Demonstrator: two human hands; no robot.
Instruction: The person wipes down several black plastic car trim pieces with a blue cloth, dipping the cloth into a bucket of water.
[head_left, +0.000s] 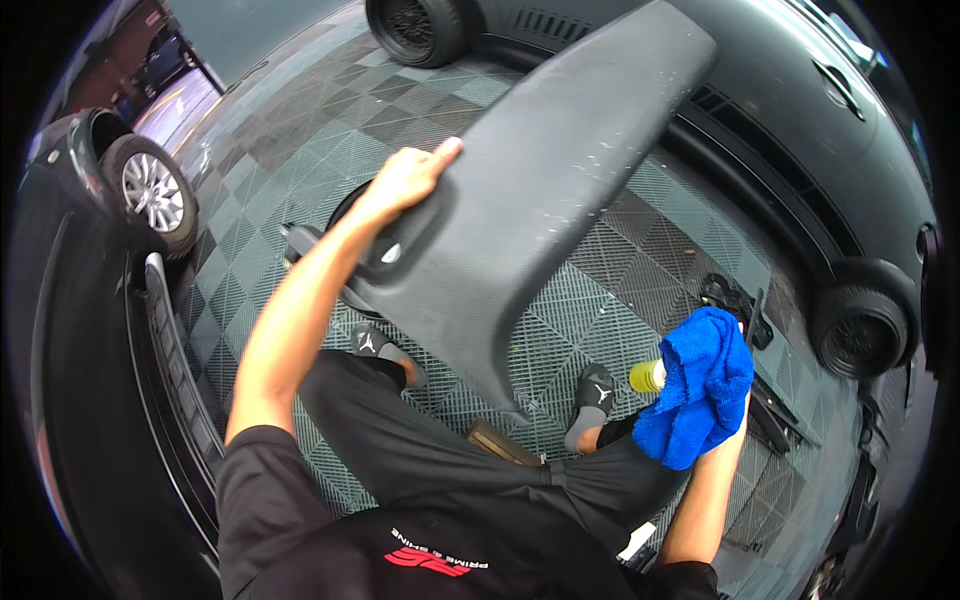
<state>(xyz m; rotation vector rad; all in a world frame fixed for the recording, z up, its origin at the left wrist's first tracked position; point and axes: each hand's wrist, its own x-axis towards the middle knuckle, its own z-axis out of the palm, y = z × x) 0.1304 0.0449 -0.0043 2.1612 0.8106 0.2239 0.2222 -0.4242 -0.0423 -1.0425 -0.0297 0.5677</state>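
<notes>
A large dark grey plastic car trim panel (570,150) with pale scuff marks along its face is held up, tilted, in front of me. My left hand (412,180) is closed on its left edge, near a recessed opening. A bunched blue microfibre cloth (700,385) lies over my right hand (736,438), which holds it at the right; most of those fingers are hidden beneath it. Against the cloth's left side shows a yellow-green cylindrical object (647,377); whether my right hand holds it too, I cannot tell.
A dark car (80,380) with a silver wheel (152,192) stands close on my left. Another dark grey car (790,90) stands to the right and ahead. Black parts (735,300) lie on the tiled grating floor (270,180). Behind the panel is a partly hidden round black object (346,205).
</notes>
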